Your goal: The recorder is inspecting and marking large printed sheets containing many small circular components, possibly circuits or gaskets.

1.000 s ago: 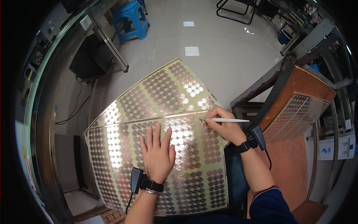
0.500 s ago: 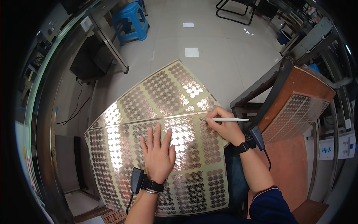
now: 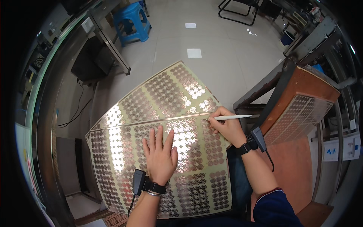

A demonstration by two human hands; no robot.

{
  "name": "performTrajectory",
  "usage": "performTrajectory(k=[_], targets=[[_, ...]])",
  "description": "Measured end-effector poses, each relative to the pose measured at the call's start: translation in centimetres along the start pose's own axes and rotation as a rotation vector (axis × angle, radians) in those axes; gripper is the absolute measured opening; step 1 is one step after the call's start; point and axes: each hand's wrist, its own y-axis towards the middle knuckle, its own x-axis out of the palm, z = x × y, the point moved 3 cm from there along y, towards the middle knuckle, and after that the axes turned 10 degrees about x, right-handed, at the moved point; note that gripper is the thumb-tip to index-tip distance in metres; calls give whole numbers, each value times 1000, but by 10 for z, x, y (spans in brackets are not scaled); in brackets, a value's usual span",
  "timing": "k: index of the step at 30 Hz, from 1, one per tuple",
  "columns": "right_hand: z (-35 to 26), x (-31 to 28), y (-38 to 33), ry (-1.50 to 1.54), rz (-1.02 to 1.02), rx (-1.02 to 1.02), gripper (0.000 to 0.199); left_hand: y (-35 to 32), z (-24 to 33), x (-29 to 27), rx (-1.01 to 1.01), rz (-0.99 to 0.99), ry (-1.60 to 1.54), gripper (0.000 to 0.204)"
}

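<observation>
A large pale green circuit board panel (image 3: 162, 123) with blocks of shiny round copper-coloured patterns lies in front of me. A light strip crosses it; whether it is one panel or two overlapping cannot be told. My left hand (image 3: 160, 159) rests flat on the panel's middle, fingers spread. Near the right end of the strip, my right hand (image 3: 226, 126) pinches a slim white pen-like tool (image 3: 238, 117). Its tapered end points right, and its working tip is hidden by my fingers, down at the panel's surface.
To the right, a brown board (image 3: 289, 98) leans on a dark metal frame, with another patterned panel (image 3: 298, 117) on it. A blue plastic stool (image 3: 132, 22) stands far left on the tiled floor. Both wrists wear black straps with cables. A metal-edged bench (image 3: 53, 113) runs along the left.
The white tool has tilted, its free end rising slightly and swinging left. My right hand has shifted very little; my left hand stays put.
</observation>
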Motion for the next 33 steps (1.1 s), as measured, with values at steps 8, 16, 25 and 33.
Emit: performTrajectory(k=[8,16,25,33], targets=[[-3,-1,0,-57,-15,-43,13,0,0,1,9,13,8,51],[-1,1,0,12,18,27,13,0,1,-1,7,18,10,51],[-1,-2,-1,-104,9,-57,14,0,0,0,7,15,6,52],[-2,-1,0,-116,22,-96,13,0,0,0,2,18,-4,51]])
